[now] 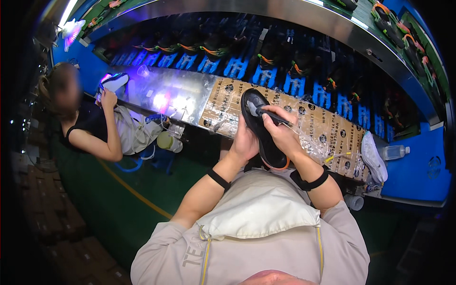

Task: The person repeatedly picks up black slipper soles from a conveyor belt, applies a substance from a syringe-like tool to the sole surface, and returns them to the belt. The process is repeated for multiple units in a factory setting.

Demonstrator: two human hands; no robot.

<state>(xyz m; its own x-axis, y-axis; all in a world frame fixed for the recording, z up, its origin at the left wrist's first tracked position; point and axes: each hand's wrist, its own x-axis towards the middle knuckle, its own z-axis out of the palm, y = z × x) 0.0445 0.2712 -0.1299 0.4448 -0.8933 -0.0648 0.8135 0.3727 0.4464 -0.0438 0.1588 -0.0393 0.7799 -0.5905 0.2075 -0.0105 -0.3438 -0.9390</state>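
My left hand (245,143) is closed around the side of a black shoe (266,140), held with its sole up and its toe pointing away from me. The heel end, with an orange edge, is close to my apron. Between the fingers of my right hand (285,137) is a black pen-shaped tool (277,117). Its tip rests at a shiny greyish-white patch (253,110) on the forefoot of the sole. A thin clear line seems to trail from the tool's back end.
Cardboard under clear film (228,102) covers the bench before me. Behind it runs a rack of blue holders (263,76) with dark shoes. A white shoe (374,156) and clear bottle (395,152) lie at right. At left, another person (97,123) handles a shoe (115,83).
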